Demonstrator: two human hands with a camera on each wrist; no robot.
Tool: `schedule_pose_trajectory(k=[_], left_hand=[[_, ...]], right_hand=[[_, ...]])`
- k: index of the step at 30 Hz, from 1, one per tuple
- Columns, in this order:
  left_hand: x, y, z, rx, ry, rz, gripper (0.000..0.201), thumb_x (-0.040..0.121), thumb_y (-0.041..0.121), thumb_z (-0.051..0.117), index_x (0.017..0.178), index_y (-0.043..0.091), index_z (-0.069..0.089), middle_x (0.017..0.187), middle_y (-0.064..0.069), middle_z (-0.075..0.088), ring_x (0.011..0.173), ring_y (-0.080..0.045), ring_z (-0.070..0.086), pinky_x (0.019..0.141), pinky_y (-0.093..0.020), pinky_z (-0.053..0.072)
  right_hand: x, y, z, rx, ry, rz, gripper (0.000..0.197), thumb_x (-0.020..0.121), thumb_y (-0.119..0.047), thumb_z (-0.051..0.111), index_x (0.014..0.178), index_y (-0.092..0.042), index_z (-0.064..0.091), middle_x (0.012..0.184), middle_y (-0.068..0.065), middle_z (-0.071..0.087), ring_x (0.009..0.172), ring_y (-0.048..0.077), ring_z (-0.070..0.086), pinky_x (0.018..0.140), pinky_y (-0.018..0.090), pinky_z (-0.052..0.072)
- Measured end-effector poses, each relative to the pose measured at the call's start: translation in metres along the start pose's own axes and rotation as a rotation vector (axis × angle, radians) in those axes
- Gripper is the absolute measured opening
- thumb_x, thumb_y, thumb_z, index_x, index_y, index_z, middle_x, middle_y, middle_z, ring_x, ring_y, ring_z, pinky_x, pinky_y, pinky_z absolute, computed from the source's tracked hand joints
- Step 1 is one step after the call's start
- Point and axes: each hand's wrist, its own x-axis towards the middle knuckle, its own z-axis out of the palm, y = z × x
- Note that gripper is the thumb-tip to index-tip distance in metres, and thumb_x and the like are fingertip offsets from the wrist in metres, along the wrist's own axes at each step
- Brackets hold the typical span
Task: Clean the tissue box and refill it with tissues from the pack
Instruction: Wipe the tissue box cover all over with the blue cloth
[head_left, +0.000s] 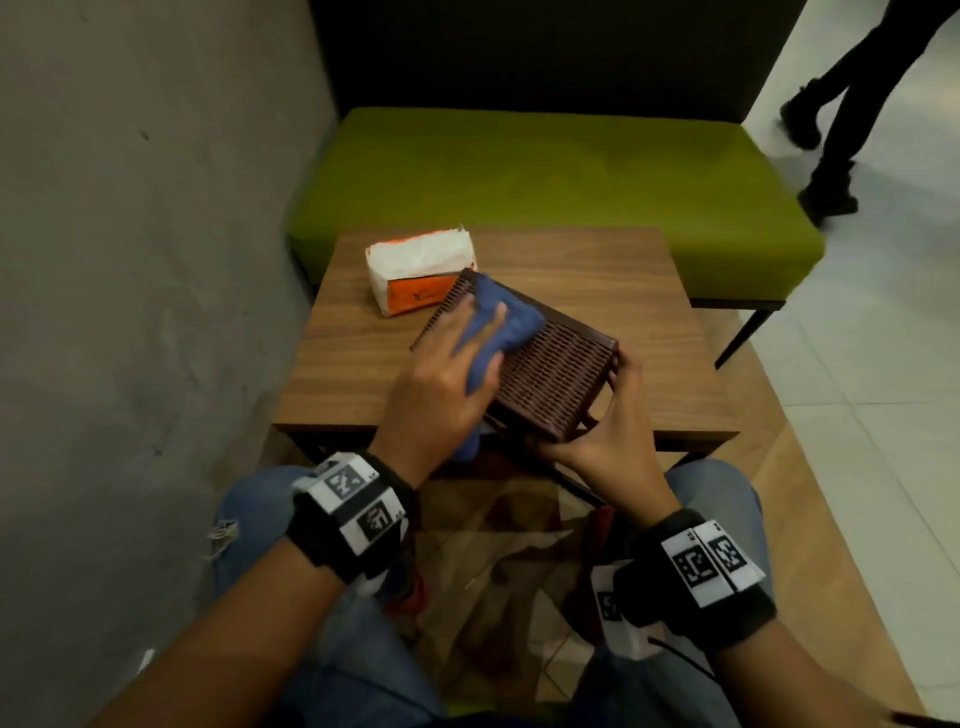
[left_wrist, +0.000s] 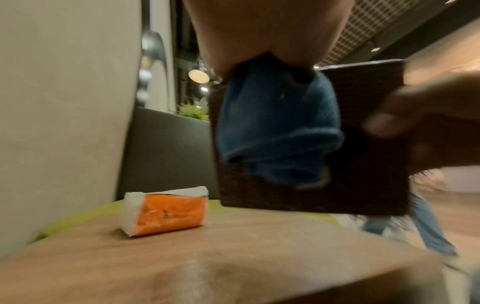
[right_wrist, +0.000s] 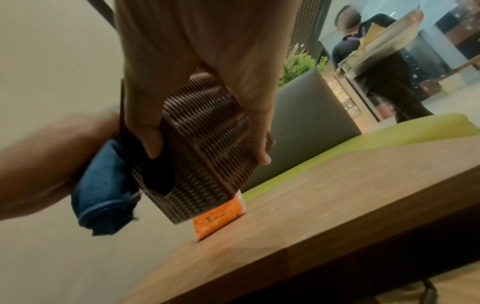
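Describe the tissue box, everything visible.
The tissue box is dark brown with a woven, ribbed texture, probably plastic, and a dark oval opening in one face. It is tilted, lifted off the wooden table. The right hand grips its near end; the left hand presses a blue cloth on its upturned face.

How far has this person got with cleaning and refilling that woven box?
Done: nothing finished that shows. In hand: the right hand grips the brown tissue box tilted above the table, while the left hand presses a blue cloth on it. Left: the orange tissue pack lies on the table, torn open and full.
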Motion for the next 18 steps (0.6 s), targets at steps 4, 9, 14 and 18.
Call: schedule_pose_trajectory(k=[4, 9, 14, 18], left_hand=[[0.028, -0.011, -0.007, -0.121, 0.081, -0.263, 0.045, 0.096, 0.026, 0.041, 0.135, 0.006, 0.046, 0.142, -0.015, 0.045, 0.128, -0.027, 0.046, 0.105, -0.033, 0.038], [0.024, 0.041, 0.014, 0.041, -0.085, 0.109, 0.051, 0.092, 0.026, 0.050, 0.138, 0.004, 0.042, 0.143, -0.025, 0.040, 0.135, -0.033, 0.038, 0.111, -0.040, 0.032], [0.038, 0.025, 0.005, 0.013, -0.095, 0.083, 0.051, 0.094, 0.033, 0.040, 0.140, 0.011, 0.041, 0.142, -0.018, 0.044, 0.133, -0.028, 0.040, 0.113, -0.038, 0.025], [0.046, -0.011, -0.002, -0.054, 0.021, -0.292, 0.052, 0.096, 0.030, 0.042, 0.143, 0.010, 0.034, 0.145, -0.017, 0.040, 0.131, -0.029, 0.040, 0.108, -0.034, 0.033]], right_hand=[[0.000, 0.001, -0.005, 0.044, 0.006, 0.026, 0.114, 0.048, -0.045, 0.087, 0.141, -0.026, 0.024, 0.139, -0.004, 0.036, 0.132, 0.010, 0.038, 0.103, 0.048, 0.046], [0.016, -0.007, 0.002, -0.012, 0.008, 0.007, 0.101, 0.059, -0.029, 0.087, 0.141, -0.016, 0.030, 0.140, 0.005, 0.043, 0.129, 0.019, 0.046, 0.106, 0.036, 0.044], [0.013, -0.008, -0.007, -0.025, -0.008, -0.078, 0.106, 0.051, -0.038, 0.089, 0.138, -0.019, 0.030, 0.137, 0.004, 0.041, 0.128, 0.015, 0.044, 0.104, 0.043, 0.045], [0.014, -0.008, -0.008, -0.122, -0.017, -0.133, 0.108, 0.053, -0.027, 0.093, 0.139, -0.006, 0.032, 0.132, 0.004, 0.039, 0.119, 0.004, 0.039, 0.103, 0.010, 0.034]])
